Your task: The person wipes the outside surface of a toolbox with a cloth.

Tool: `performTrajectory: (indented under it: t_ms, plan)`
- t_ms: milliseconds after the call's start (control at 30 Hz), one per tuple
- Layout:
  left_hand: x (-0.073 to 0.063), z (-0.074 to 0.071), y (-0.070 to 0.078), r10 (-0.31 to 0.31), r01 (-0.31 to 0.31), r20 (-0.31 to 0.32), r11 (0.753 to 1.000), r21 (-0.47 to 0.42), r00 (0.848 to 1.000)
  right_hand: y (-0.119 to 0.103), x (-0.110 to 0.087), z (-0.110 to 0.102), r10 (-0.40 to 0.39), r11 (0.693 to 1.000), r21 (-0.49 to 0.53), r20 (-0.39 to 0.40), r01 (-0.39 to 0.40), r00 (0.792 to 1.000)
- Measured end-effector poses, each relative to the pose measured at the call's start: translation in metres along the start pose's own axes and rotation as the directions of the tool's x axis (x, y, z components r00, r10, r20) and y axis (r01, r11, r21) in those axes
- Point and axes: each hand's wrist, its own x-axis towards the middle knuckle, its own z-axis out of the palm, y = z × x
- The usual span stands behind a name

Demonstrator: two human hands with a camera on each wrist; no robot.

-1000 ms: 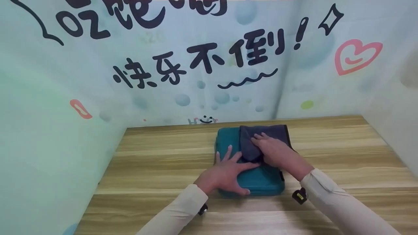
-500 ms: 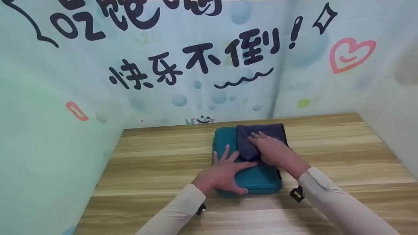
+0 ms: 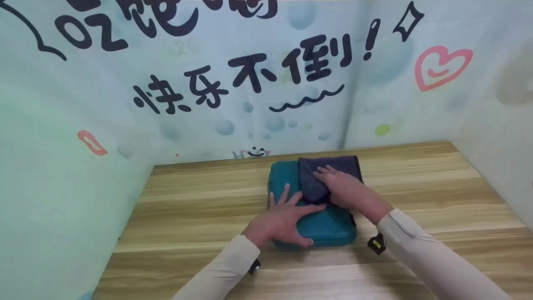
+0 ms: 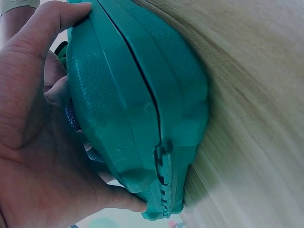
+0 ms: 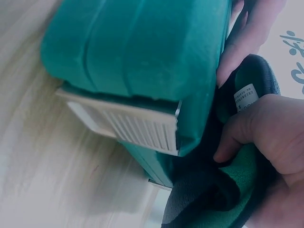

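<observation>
A teal hard plastic case (image 3: 327, 229) lies flat on the wooden table. My left hand (image 3: 280, 221) rests on its near left part with fingers spread, thumb by the near edge. In the left wrist view the hand spans the lid, and a hinge (image 4: 164, 178) shows along the case's seam. A dark cloth (image 3: 310, 181) covers the far right part of the lid. My right hand (image 3: 345, 191) lies over this cloth and grips it. From the right wrist, the cloth shows a green underside and a white label (image 5: 246, 97); my thumb tucks into its fold.
A pale latch (image 5: 128, 123) sits on the case's side. The wooden table (image 3: 200, 208) runs back to a printed backdrop (image 3: 200, 137) with writing, and pale walls stand left and right. Small black devices, one of them a wrist camera (image 3: 377, 243), hang under both sleeves.
The head view has swung slightly, so everything sits a little farther left in it. Both hands keep their places on the case and cloth.
</observation>
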Motion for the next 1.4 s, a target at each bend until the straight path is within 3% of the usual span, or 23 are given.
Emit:
performTrajectory:
  t_ms: [767,1400]
  plan:
    - [0.000,0.000,-0.002,0.011,-0.011,-0.015,1.000,0.013,1.000,0.002,0.005,-0.003,0.002,1.000,-0.002,0.015,-0.002,1.000]
    - [0.002,0.001,-0.002,0.007,-0.007,-0.005,1.000,0.014,1.000,0.007,0.017,0.000,0.053,0.998,0.033,0.008,-0.053,0.999]
